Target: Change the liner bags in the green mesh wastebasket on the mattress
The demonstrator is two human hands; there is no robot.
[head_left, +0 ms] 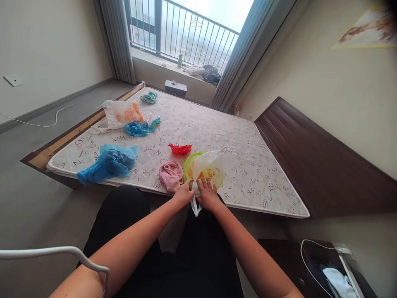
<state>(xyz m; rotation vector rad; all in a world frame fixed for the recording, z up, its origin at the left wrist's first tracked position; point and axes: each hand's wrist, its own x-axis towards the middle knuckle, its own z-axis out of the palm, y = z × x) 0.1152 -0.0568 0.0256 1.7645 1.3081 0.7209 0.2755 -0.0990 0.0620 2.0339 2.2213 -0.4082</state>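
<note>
A white plastic bag with orange print [214, 162] lies over a yellow-green basket [187, 165] at the near edge of the mattress. My left hand [184, 193] is closed on the bag's gathered end, and its handles hang down in front. On top of the same bag rests my right hand [208, 194], fingers stretched out and lying flat; its thumb is partly hidden. Just left of the basket is a folded pink towel [171, 176]. A crumpled red plastic bag [180, 149] lies behind the towel.
The letter-patterned mattress [245, 145] also bears blue plastic bags [113, 160], [141, 128], another white bag [119, 114] and a teal cloth [149, 97]. A dark headboard [322, 161] rises at right. A white cable [46, 251] crosses near my left arm.
</note>
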